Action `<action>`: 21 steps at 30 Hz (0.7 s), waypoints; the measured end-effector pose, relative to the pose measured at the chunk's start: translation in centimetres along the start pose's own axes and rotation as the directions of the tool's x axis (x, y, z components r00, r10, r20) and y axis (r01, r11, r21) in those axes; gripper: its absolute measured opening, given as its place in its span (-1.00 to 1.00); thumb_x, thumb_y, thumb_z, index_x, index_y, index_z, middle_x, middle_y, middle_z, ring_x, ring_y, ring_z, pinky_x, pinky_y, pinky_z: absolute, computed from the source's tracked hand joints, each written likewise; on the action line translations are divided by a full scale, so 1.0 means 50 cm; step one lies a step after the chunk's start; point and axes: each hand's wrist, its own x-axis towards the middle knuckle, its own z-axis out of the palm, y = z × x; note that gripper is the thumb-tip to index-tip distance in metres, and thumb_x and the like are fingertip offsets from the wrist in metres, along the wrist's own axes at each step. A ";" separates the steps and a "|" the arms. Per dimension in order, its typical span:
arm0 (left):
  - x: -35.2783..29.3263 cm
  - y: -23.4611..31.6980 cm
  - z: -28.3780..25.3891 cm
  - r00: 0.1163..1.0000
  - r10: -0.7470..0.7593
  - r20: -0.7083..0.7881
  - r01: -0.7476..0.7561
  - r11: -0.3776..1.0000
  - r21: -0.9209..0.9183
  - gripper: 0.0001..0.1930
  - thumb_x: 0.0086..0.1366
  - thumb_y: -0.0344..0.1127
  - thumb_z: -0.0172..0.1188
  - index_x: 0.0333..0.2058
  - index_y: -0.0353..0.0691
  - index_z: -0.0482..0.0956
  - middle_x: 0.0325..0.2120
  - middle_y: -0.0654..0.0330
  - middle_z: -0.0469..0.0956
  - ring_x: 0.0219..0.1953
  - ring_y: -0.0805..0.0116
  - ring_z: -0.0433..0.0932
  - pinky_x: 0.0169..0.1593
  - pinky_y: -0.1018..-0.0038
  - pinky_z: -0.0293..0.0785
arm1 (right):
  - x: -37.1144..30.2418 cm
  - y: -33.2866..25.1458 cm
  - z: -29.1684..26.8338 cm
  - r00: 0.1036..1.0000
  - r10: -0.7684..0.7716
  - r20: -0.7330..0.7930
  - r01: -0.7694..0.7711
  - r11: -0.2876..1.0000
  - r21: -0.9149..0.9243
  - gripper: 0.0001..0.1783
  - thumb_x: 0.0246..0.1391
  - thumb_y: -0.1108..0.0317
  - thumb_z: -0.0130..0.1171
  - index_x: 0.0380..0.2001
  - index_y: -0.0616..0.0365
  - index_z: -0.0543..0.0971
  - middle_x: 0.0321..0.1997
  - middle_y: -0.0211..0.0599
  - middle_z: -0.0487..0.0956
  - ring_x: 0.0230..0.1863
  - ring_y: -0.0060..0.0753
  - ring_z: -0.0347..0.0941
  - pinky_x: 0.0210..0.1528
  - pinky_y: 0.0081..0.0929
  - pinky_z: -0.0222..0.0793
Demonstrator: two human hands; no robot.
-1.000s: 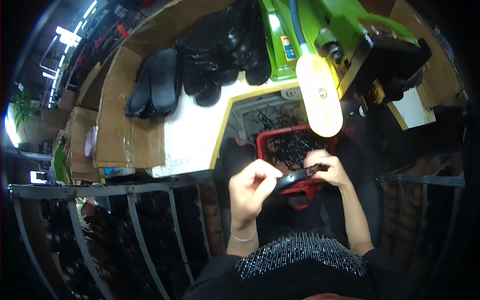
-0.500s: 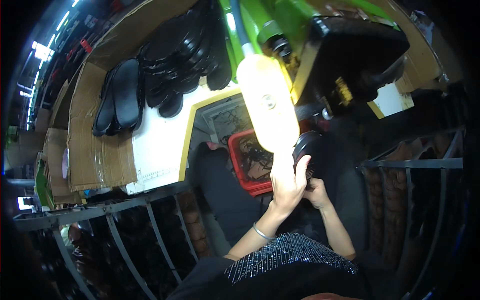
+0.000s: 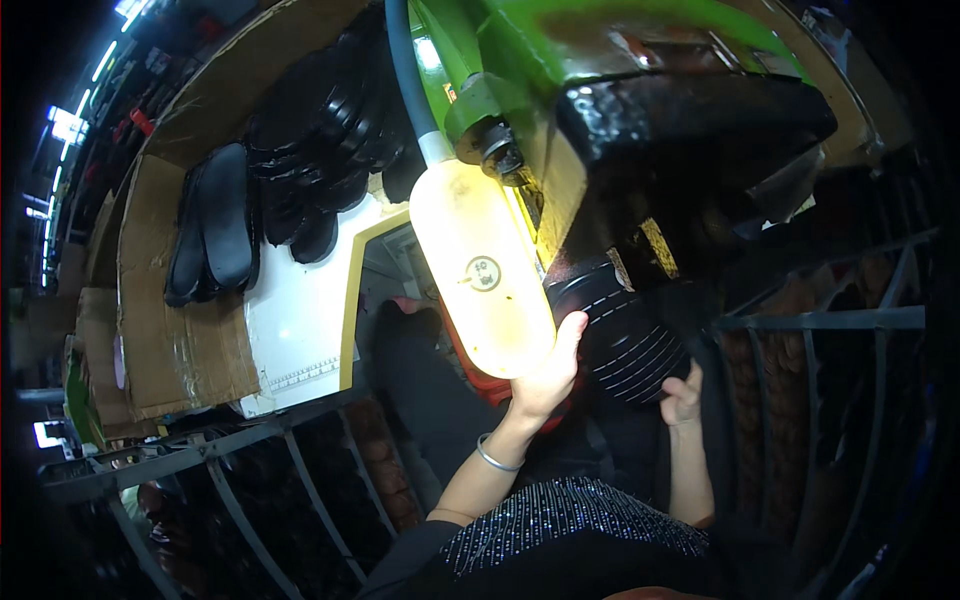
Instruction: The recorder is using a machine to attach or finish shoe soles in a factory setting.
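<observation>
A black shoe sole (image 3: 632, 345), its face crossed by curved light ridges, is between my two hands below the green and black machine (image 3: 690, 110). My left hand (image 3: 550, 375) holds its left edge, thumb up; the fingers are partly hidden by the bright lamp (image 3: 480, 270). At its lower right edge, my right hand (image 3: 683, 398) grips with bent fingers. The sole's upper part runs into shadow under the machine head, so I cannot tell whether it touches the machine.
Black soles (image 3: 225, 220) lie stacked on the white table (image 3: 290, 330) inside a cardboard surround (image 3: 165, 320). Below the table, a red basket (image 3: 468, 355) is mostly behind the lamp. Metal rack rails (image 3: 180, 455) stand left and right (image 3: 830, 320).
The sole now shows its ridged face broadly, turned up toward the view. My right hand has moved right, apart from my left. The view has shifted, with lamp and machine appearing lower.
</observation>
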 end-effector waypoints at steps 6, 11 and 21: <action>-0.007 0.002 0.006 0.990 -0.134 0.053 0.140 0.979 -0.148 -0.77 0.20 -0.53 0.16 -0.15 -0.33 0.43 -0.38 0.33 0.46 -0.34 0.61 0.40 -0.24 0.69 0.34 | 0.066 -0.137 0.010 0.901 -0.419 -0.112 0.398 0.901 -0.174 -0.30 -0.17 0.55 0.06 0.16 0.35 0.23 0.09 -0.10 0.42 0.11 -0.18 0.35 0.20 -0.33 0.25; -0.004 0.018 0.004 0.960 -0.220 0.170 0.268 0.899 -0.346 -0.70 0.16 -0.62 0.15 -0.13 -0.33 0.36 -0.32 0.34 0.43 -0.33 0.66 0.38 -0.24 0.72 0.34 | 0.128 -0.258 0.114 0.872 -0.486 -0.063 0.467 0.862 -0.196 -0.53 -0.06 0.56 0.11 0.00 0.36 0.38 -0.13 -0.18 0.52 -0.13 -0.35 0.48 0.00 -0.51 0.38; -0.027 -0.050 -0.060 0.981 -0.069 -0.183 0.020 0.966 -0.256 -0.37 0.04 -0.66 0.17 0.12 -0.44 0.17 -0.04 0.02 0.37 0.02 0.21 0.40 0.06 0.39 0.37 | 0.181 -0.211 0.154 0.902 -0.314 0.296 0.366 0.920 -0.140 -0.52 0.00 0.46 0.24 0.00 0.37 0.37 -0.09 -0.24 0.51 -0.10 -0.46 0.42 0.03 -0.55 0.30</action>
